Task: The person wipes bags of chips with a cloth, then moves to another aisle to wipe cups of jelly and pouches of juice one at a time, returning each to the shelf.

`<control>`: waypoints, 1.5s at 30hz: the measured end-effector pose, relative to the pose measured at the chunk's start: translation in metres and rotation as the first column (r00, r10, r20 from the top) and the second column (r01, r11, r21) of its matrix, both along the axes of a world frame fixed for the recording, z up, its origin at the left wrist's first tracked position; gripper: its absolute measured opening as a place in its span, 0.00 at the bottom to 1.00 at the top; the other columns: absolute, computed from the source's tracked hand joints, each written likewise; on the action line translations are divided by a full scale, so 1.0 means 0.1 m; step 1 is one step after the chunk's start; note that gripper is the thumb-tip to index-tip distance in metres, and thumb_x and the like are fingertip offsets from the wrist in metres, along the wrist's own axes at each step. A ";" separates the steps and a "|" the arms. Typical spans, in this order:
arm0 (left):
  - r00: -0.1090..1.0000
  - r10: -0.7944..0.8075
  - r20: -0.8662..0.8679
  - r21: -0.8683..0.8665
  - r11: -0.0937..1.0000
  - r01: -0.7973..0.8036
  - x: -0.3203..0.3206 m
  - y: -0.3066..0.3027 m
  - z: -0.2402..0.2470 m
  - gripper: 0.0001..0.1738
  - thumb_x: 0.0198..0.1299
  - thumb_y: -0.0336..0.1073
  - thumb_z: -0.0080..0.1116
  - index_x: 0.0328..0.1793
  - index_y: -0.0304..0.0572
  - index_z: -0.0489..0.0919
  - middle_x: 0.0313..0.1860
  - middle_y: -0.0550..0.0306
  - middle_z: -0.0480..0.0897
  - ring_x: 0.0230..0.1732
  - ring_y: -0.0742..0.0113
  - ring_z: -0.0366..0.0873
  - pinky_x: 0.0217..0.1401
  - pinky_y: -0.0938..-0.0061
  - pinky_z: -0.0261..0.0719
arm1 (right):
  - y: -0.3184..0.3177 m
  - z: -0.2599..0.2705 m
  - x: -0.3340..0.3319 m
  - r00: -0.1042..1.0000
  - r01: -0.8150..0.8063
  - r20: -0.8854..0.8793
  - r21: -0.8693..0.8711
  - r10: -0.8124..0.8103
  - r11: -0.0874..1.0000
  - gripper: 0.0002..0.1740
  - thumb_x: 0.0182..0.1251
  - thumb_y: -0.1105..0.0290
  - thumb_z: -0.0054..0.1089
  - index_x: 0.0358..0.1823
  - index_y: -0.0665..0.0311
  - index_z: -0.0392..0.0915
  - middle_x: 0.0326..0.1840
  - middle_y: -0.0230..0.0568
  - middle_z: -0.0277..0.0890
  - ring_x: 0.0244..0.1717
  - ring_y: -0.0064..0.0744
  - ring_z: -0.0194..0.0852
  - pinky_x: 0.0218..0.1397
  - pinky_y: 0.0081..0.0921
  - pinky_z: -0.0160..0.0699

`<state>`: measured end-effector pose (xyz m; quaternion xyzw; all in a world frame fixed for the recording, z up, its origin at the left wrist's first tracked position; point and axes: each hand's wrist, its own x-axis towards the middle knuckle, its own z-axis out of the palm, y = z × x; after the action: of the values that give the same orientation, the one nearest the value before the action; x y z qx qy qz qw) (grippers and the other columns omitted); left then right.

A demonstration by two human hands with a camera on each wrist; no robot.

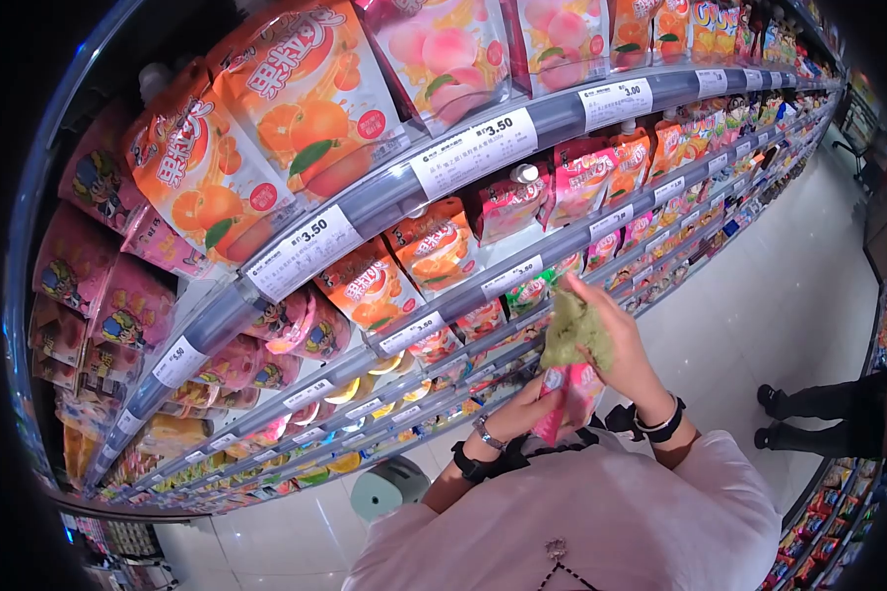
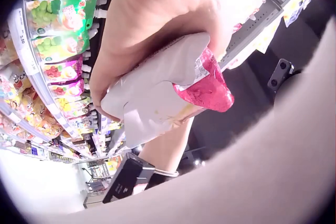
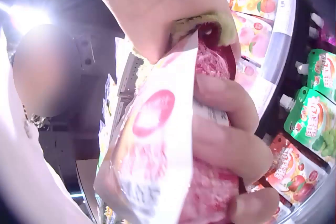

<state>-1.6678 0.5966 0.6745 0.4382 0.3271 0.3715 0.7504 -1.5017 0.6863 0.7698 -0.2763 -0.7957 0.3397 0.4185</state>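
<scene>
My left hand point(image 1: 524, 412) grips a pink and white pouch point(image 1: 568, 396), its fingers wrapped round the body. In the left wrist view the pouch point(image 2: 152, 95) shows a white panel and a shiny pink end. My right hand point(image 1: 616, 345) holds a crumpled green cloth point(image 1: 574, 333) at the pouch's upper end, with thumb and fingers on either side. A bit of the cloth point(image 3: 227, 28) shows against the pouch point(image 3: 163, 129) in the right wrist view, where curled fingers point(image 3: 226, 145) wrap the pouch's side. The cloth covers the pouch's top in the head view.
Curved shelves with price tags point(image 1: 478, 148) hold rows of orange pouches point(image 1: 301, 94) and peach pouches point(image 1: 443, 59) in front of me. A pale green stool point(image 1: 376, 494) stands on the tiled floor below. A person's legs point(image 1: 818, 419) are at the right, near another shelf.
</scene>
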 end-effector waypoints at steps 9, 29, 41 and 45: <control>0.996 -0.024 -0.084 0.186 0.982 0.039 0.02 -0.02 -0.12 0.29 0.67 0.37 0.47 0.72 0.38 0.55 0.63 0.59 0.67 0.61 0.73 0.62 0.65 0.74 0.61 | 0.02 -0.56 0.07 0.935 0.120 -0.286 -0.301 -0.210 0.946 0.17 0.62 0.71 0.59 0.50 0.69 0.71 0.42 0.39 0.77 0.40 0.27 0.76 0.45 0.24 0.75; 0.785 0.539 0.306 0.035 0.818 -0.575 -0.40 0.53 0.26 0.26 0.69 0.46 0.45 0.67 0.43 0.60 0.60 0.57 0.70 0.60 0.66 0.69 0.59 0.68 0.72 | 0.54 -0.06 -0.64 0.887 -0.012 -0.461 -0.104 -0.038 0.995 0.25 0.73 0.64 0.44 0.66 0.69 0.57 0.60 0.43 0.66 0.61 0.31 0.62 0.65 0.26 0.56; 0.827 0.489 0.276 0.174 0.821 -0.543 -0.38 0.39 -0.08 0.31 0.67 0.50 0.47 0.71 0.47 0.54 0.64 0.56 0.66 0.62 0.61 0.68 0.60 0.62 0.73 | 1.22 0.27 -0.89 0.957 -0.055 -0.289 -0.157 0.007 0.986 0.21 0.70 0.56 0.50 0.50 0.69 0.68 0.41 0.37 0.74 0.43 0.24 0.70 0.48 0.25 0.70; 0.798 0.547 0.253 0.133 0.798 -0.588 -0.38 0.39 0.03 0.29 0.68 0.50 0.45 0.69 0.46 0.56 0.62 0.56 0.67 0.61 0.62 0.68 0.59 0.63 0.73 | 1.21 0.18 -0.75 0.903 -0.257 -0.416 -0.318 0.109 0.913 0.24 0.71 0.57 0.49 0.59 0.69 0.65 0.51 0.38 0.73 0.52 0.23 0.68 0.56 0.23 0.67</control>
<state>-1.7058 0.6354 0.6777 0.3541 0.3261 0.6541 0.5835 -1.5765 0.8073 0.7879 -0.1987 -0.6420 0.5680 0.4750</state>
